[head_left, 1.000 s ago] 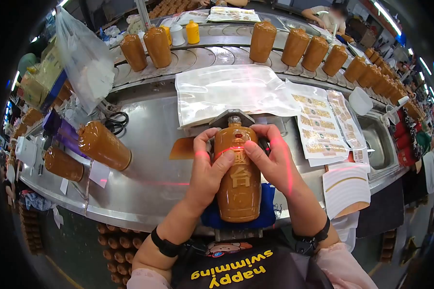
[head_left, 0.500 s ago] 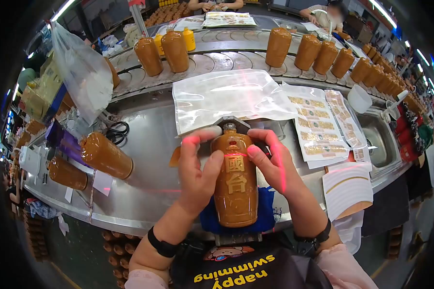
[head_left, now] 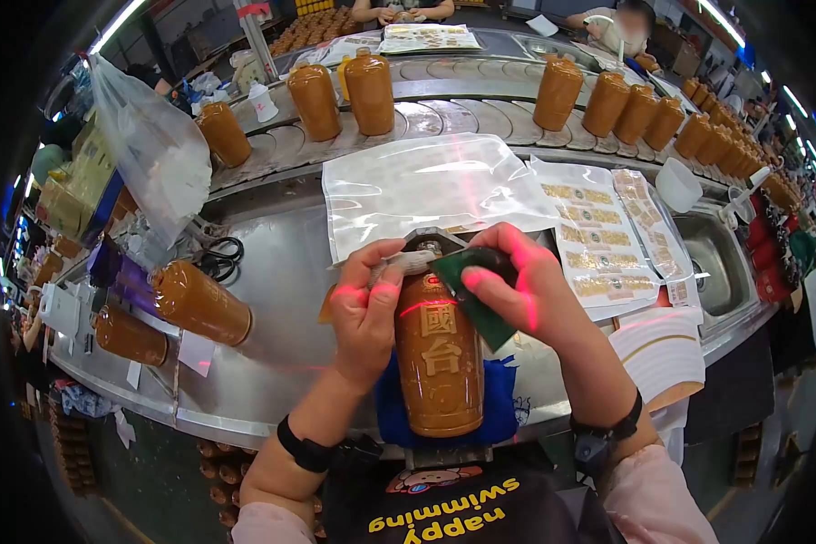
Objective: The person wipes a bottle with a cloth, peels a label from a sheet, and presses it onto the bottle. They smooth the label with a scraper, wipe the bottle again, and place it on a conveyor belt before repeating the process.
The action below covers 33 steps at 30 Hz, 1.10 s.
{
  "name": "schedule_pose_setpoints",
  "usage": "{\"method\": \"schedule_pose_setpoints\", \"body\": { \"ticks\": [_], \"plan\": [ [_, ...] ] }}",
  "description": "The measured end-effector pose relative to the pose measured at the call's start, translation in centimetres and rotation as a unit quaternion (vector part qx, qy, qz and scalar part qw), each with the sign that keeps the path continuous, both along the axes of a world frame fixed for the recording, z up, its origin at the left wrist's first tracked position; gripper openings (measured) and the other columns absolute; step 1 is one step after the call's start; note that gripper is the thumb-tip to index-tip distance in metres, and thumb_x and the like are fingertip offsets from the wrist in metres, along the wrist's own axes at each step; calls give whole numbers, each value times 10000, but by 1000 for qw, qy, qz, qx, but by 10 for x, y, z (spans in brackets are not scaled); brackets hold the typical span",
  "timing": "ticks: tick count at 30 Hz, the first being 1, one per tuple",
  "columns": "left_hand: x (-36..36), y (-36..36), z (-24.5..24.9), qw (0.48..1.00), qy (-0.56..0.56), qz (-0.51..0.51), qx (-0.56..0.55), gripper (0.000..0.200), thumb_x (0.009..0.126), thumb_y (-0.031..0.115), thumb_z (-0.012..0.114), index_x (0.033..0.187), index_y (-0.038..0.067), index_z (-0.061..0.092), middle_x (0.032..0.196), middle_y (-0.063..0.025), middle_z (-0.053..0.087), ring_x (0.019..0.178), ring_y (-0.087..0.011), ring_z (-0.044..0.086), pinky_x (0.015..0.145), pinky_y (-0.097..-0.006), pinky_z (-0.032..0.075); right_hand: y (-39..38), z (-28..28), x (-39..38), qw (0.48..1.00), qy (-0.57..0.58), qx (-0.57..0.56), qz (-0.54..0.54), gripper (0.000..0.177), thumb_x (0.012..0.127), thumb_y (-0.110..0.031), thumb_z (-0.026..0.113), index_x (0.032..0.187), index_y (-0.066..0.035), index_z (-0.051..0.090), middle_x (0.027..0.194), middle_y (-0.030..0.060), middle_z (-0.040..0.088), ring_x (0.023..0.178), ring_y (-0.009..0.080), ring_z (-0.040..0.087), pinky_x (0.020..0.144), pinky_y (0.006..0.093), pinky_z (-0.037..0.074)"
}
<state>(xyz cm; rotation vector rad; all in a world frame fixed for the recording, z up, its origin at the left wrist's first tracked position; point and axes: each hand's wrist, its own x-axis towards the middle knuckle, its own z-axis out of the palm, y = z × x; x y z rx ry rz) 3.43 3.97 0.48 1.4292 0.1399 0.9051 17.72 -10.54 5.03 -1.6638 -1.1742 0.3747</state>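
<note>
A glossy brown bottle [head_left: 437,390] with raised gold characters lies in front of me on a blue cloth [head_left: 499,390], its neck pointing away. My left hand [head_left: 367,304] is beside the bottle's shoulder, pinching a bunched white cloth [head_left: 412,263] that lies across the area below the neck. In my right hand [head_left: 526,286] is a flat, dark green scraper-like piece [head_left: 482,313], tilted over the right shoulder of the bottle. Behind the neck stands a dark metal bracket [head_left: 431,238]. Red laser lines cross the bottle and both hands.
A clear plastic sheet [head_left: 426,181] and gold label sheets [head_left: 598,236] lie beyond the bottle. Brown bottles [head_left: 370,95] stand on a curved conveyor [head_left: 462,113]. Two more bottles [head_left: 204,304] lean at left. A sink [head_left: 712,263] is at right. Other people sit across.
My right hand now holds the green piece and my left the white cloth; both were around the bottle's shoulders without them. The conveyor bottles have shifted right.
</note>
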Motion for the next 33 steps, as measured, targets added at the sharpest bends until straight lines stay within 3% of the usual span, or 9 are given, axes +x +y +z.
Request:
{"method": "schedule_pose_setpoints", "body": {
  "ticks": [3,6,9,12,15,22,23,26,33],
  "plan": [
    [-7,2,-10,994,-2,73,80,246,961,59,522,1183,-17,593,1093,-142,671,928,-138,626,854,-237,482,1,-10,2,989,142,39,-30,222,886,-106,677,1073,-28,587,894,47,648,827,91,601,724,260,509],
    [-17,6,-3,937,-4,141,319,264,905,44,564,1157,34,642,1086,-178,683,931,-170,611,878,-289,473,-4,-21,-4,965,252,66,-2,233,907,-106,670,1117,-41,593,944,16,640,862,70,586,762,235,499],
    [-19,9,17,856,8,112,505,277,864,72,606,1129,81,683,1099,-127,699,983,-215,573,925,-369,445,-5,-31,-2,969,242,55,-11,241,927,-115,655,1151,-48,594,978,12,636,884,75,585,784,234,493],
    [-22,14,13,846,19,90,525,301,863,107,619,1156,93,687,1113,-35,704,1046,-246,534,965,-441,412,-7,-34,-4,957,285,46,-25,243,933,-117,649,1156,-42,591,984,18,640,902,76,587,793,234,495],
    [-16,20,11,881,35,78,465,316,881,106,605,1187,71,675,1082,-11,708,1026,-247,536,952,-414,425,-6,-38,-5,957,283,55,-20,253,936,-117,644,1168,-35,581,986,23,642,893,78,592,784,237,506],
    [0,22,15,954,68,6,290,291,934,104,558,1174,-29,653,1092,-104,684,1073,-253,549,944,-356,454,-11,-37,-2,958,279,37,-61,284,914,-129,681,1155,-32,566,970,23,645,861,69,596,760,242,511],
    [0,20,7,986,66,-41,150,292,953,90,536,1209,-33,605,1098,-105,682,1119,-223,557,953,-342,463,-12,-37,-1,960,269,53,-63,278,909,-131,690,1138,-29,570,962,24,648,850,68,598,748,240,512],
    [1,13,7,995,32,-77,-61,273,972,71,504,1221,-26,560,1167,-123,648,1148,-188,551,961,-322,463,-15,-36,-1,965,245,58,-71,275,898,-122,699,1134,-37,584,968,18,652,867,73,600,776,243,509],
    [2,9,4,991,120,-62,-23,219,890,116,624,1089,30,594,1066,-64,563,1069,-157,480,990,-294,375,-11,-20,9,971,235,32,-39,299,884,-128,711,1154,-42,614,993,21,654,913,84,602,822,240,501]
  ]
}}
